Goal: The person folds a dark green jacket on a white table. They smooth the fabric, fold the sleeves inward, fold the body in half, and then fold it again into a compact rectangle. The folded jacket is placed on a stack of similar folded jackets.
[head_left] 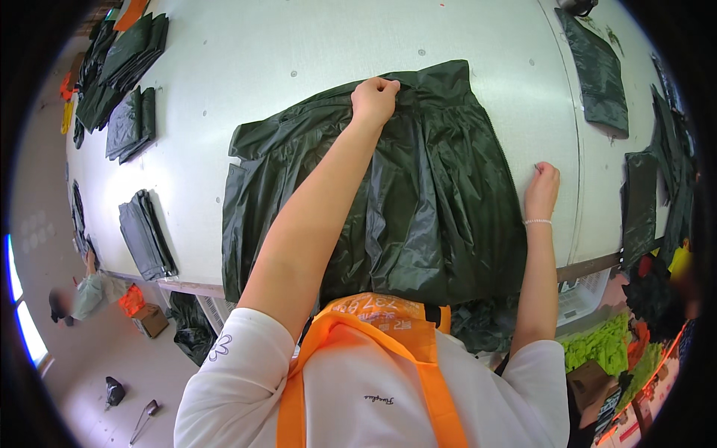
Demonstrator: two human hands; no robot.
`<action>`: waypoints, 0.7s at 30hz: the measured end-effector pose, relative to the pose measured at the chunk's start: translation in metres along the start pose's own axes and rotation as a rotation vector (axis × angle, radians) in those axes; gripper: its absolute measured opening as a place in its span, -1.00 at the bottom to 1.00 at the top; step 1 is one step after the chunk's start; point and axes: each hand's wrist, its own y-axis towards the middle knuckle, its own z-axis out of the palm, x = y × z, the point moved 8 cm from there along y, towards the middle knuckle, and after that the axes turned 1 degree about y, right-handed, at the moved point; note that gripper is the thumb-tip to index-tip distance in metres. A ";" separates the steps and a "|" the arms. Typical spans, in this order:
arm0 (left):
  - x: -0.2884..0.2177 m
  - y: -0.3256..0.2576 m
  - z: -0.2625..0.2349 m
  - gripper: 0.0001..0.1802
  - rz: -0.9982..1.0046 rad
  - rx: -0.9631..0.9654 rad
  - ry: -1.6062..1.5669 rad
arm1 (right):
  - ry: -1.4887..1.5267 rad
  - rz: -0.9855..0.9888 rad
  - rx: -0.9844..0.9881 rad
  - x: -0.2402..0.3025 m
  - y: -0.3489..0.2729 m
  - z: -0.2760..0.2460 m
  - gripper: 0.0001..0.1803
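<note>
While the garment (448, 216) lies spread on the pale counter (493, 45) in front of the person, the left hand (376, 101) is closed on its cloth at the top edge, the forearm crossing over the folds. The garment is dark green and shiny, gathered into long creases, with a zip (502, 153) down its right side; its lower end reaches the counter's near edge, next to the orange apron (388, 319). The right hand (543, 179) is apart from it, over the bare counter just beyond the zip, its fingers curled together; whether they pinch something small, I cannot tell. A thin bracelet (538, 222) circles that wrist.

To the left lie a folded grey bundle (146, 235), a smaller dark bundle (131, 123) and, farther off, a dark stack (136, 51). On the right, two dark folded pieces lie well apart from the garment: the far piece (595, 71) and the near piece (639, 205). Below the counter's right end stands a white crate (586, 293), near a lime heap (597, 343).
</note>
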 end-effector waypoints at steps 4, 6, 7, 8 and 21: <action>0.001 0.000 -0.001 -0.76 -0.058 0.022 -0.067 | 0.397 0.250 0.085 0.056 0.043 0.003 -0.86; 0.003 0.000 0.000 -0.76 -0.086 0.042 -0.187 | 0.597 0.222 0.192 0.115 0.059 0.005 -0.84; 0.000 0.001 0.002 -0.76 -0.095 0.057 -0.248 | 0.547 0.113 0.239 0.139 0.066 0.011 -0.82; -0.001 0.001 0.002 -0.76 -0.100 0.072 -0.249 | 0.500 0.002 0.287 0.163 0.073 0.019 -0.81; 0.008 0.004 0.003 -0.72 -0.106 0.035 -0.183 | 0.071 -0.385 0.469 0.275 0.091 0.051 -0.82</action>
